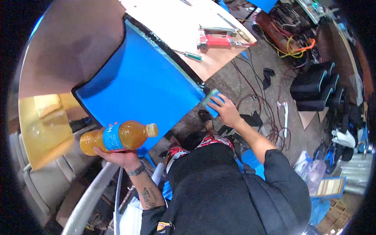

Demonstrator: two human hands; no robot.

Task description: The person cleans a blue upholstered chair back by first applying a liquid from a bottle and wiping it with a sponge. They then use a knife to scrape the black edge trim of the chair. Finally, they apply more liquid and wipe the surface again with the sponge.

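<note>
My left hand is wrapped round a plastic bottle of amber liquid with a blue label, tilted nearly on its side, its pale cap to the right. My right hand grips a small blue pad with a greenish face, sponge-like in look, beside the right corner of a blue sheet. Whether the pad touches the sheet I cannot tell. Black edging runs along the sheet's upper side, with a whitish-green streaky strip beside it.
On the tan board beyond lie a green-handled screwdriver, a red-bodied tool and a wooden-handled tool. Cables tangle across the floor at right, near black curved pieces. A grey tube rises at lower left.
</note>
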